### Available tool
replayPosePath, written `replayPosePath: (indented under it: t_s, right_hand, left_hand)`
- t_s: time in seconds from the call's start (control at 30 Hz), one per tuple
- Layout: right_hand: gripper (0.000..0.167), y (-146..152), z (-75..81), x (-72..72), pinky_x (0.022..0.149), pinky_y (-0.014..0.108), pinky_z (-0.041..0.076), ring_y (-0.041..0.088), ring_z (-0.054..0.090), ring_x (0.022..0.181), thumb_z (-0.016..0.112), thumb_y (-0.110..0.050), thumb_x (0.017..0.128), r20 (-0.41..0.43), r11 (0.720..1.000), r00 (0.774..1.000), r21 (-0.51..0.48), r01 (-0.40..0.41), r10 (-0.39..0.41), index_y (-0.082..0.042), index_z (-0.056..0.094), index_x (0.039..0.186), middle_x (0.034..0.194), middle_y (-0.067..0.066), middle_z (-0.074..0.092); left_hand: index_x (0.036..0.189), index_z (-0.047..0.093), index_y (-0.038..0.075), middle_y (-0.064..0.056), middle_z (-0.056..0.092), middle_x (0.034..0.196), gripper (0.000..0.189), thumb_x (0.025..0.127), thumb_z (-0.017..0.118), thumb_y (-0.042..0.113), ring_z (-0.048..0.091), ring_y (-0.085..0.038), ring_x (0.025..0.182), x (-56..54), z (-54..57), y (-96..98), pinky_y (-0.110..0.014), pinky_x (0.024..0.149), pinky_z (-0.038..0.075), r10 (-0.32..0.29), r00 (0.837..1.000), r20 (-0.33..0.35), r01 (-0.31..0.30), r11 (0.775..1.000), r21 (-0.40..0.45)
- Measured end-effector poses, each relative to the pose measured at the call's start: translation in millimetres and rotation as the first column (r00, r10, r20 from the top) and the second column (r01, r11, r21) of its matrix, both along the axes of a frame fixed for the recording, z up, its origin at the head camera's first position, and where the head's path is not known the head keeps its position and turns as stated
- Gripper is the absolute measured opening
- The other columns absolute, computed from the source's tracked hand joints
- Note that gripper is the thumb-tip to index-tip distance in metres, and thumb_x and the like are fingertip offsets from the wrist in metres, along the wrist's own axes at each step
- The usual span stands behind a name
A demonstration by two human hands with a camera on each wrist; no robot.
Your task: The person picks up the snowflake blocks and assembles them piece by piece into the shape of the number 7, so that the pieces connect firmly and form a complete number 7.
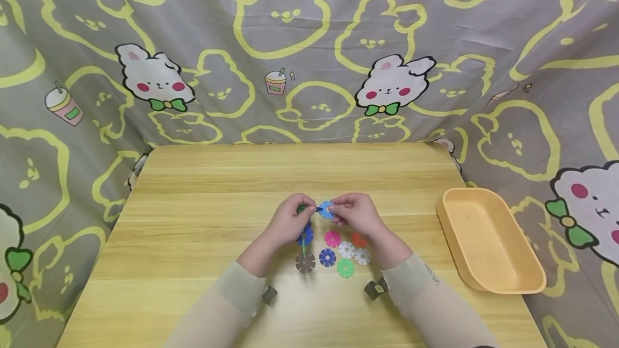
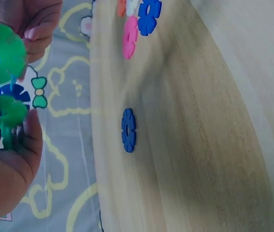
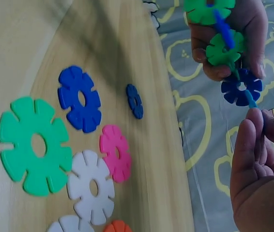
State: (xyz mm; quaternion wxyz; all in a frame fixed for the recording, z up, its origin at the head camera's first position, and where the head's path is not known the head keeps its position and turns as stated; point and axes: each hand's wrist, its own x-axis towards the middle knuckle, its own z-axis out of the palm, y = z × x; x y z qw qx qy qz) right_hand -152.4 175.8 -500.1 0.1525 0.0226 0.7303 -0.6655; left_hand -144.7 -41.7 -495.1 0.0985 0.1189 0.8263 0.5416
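My left hand (image 1: 290, 219) pinches a chain of notched, flower-shaped plastic discs joined by their slots. In the right wrist view, this chain shows a green disc (image 3: 219, 52) and a dark blue disc (image 3: 229, 92) at its end. Below the left hand, in the head view, hang a blue disc (image 1: 309, 238) and a brown disc (image 1: 300, 264). My right hand (image 1: 357, 214) pinches a light blue disc (image 1: 324, 215) between thumb and fingers. Its edge meets the dark blue disc; whether the slots interlock I cannot tell.
Loose discs lie on the wooden table (image 1: 217, 176) below the hands: pink (image 1: 328, 236), dark blue (image 1: 323, 254), green (image 1: 340, 269), orange (image 1: 359, 237), and two white ones, one (image 1: 342, 247) nearer the middle. A yellow-orange plastic bin (image 1: 488, 240) stands at the right. Patterned curtains surround the table.
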Motion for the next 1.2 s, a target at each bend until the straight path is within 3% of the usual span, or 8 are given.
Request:
replayPosePath:
  t_s: [0.1, 0.3, 0.67, 0.83, 0.93, 1.0, 1.13, 1.2]
  right_hand:
    - [0.021, -1, 0.7, 1.6, 0.065, 0.026, 0.062, 0.011, 0.070, 0.065, 0.071, 0.002, 0.098, 0.004, 1.000, 1.000, -0.028, -0.002, 0.002, 0.016, 0.069, 0.113, 0.083, 0.012, 0.077]
    - [0.019, -3, 0.8, 4.0, 0.066, 0.026, 0.062, 0.011, 0.070, 0.065, 0.070, 0.005, 0.098, 0.004, 0.997, 1.000, -0.072, 0.007, -0.007, 0.018, 0.068, 0.111, 0.083, 0.011, 0.076]
    - [0.017, -9, -0.7, 5.9, 0.063, 0.027, 0.063, 0.009, 0.070, 0.060, 0.070, 0.007, 0.097, -0.017, 0.990, 0.999, -0.134, 0.040, -0.043, 0.019, 0.069, 0.109, 0.081, 0.012, 0.077]
    - [0.022, -20, -11.1, 2.3, 0.071, 0.033, 0.064, 0.012, 0.071, 0.066, 0.069, -0.006, 0.103, 0.017, 0.993, 0.999, -0.111, 0.036, -0.034, 0.015, 0.069, 0.110, 0.083, 0.010, 0.075]
    - [0.023, -30, -25.8, 2.1, 0.077, 0.035, 0.064, 0.017, 0.072, 0.077, 0.073, -0.011, 0.101, -0.047, 0.999, 0.999, 0.036, 0.008, -0.007, 0.010, 0.071, 0.111, 0.091, 0.011, 0.075]
    - [0.025, -38, -34.5, 5.0, 0.085, 0.039, 0.063, 0.022, 0.074, 0.089, 0.077, -0.010, 0.097, -0.101, 0.985, 0.994, 0.171, -0.015, 0.033, 0.006, 0.072, 0.115, 0.101, 0.012, 0.076]
    - [0.040, -51, -49.2, 10.7, 0.103, 0.048, 0.055, 0.033, 0.069, 0.114, 0.086, -0.013, 0.089, -0.220, 0.890, 0.956, 0.449, -0.077, 0.194, 0.002, 0.072, 0.124, 0.120, 0.015, 0.074]
    - [0.048, -56, -56.1, 11.4, 0.107, 0.049, 0.051, 0.035, 0.065, 0.119, 0.089, -0.017, 0.087, -0.252, 0.822, 0.931, 0.564, -0.080, 0.264, 0.001, 0.071, 0.127, 0.124, 0.015, 0.071]
  left_hand:
    - [0.108, 0.067, 0.006, -0.007, 0.064, 0.111, 0.007, 0.103, 0.067, 0.011, 0.059, -0.017, 0.085, 0.8, 1.5, 1.0, -0.036, 0.077, 0.054, -0.025, 1.000, -0.008, 0.025, 1.000, -0.005]
    - [0.106, 0.064, 0.005, -0.007, 0.061, 0.105, 0.004, 0.106, 0.063, 0.009, 0.056, -0.016, 0.068, 1.6, 1.3, 1.9, -0.028, 0.059, 0.051, -0.045, 0.999, -0.003, 0.045, 0.999, -0.028]
    - [0.106, 0.061, 0.006, -0.005, 0.060, 0.103, 0.005, 0.108, 0.060, 0.010, 0.057, -0.016, 0.079, 4.9, -2.7, 5.3, -0.031, 0.071, 0.053, -0.062, 0.996, -0.059, 0.055, 0.992, -0.111]
    - [0.108, 0.062, 0.006, -0.013, 0.065, 0.103, 0.005, 0.107, 0.062, 0.011, 0.058, -0.016, 0.069, -2.6, 8.0, -11.3, -0.029, 0.060, 0.053, -0.019, 0.999, 0.037, 0.022, 0.995, -0.095]
    - [0.111, 0.062, 0.005, -0.016, 0.066, 0.102, 0.008, 0.107, 0.063, 0.012, 0.055, -0.017, 0.060, -10.4, 18.0, -28.5, -0.028, 0.051, 0.051, 0.050, 0.996, 0.072, -0.043, 0.994, -0.100]
    - [0.112, 0.063, 0.005, -0.015, 0.066, 0.100, 0.010, 0.107, 0.062, 0.013, 0.053, -0.016, 0.059, -14.2, 22.3, -37.9, -0.027, 0.051, 0.048, 0.088, 0.994, 0.057, -0.081, 0.989, -0.120]
    - [0.113, 0.062, 0.005, -0.016, 0.064, 0.098, 0.011, 0.108, 0.061, 0.014, 0.053, -0.016, 0.060, -15.5, 22.7, -45.7, -0.026, 0.051, 0.048, 0.106, 0.992, 0.060, -0.098, 0.988, -0.122]
    - [0.112, 0.062, 0.005, -0.017, 0.065, 0.102, 0.010, 0.108, 0.061, 0.014, 0.054, -0.017, 0.061, -14.7, 20.9, -45.2, -0.027, 0.052, 0.050, 0.108, 0.991, 0.076, -0.099, 0.989, -0.113]
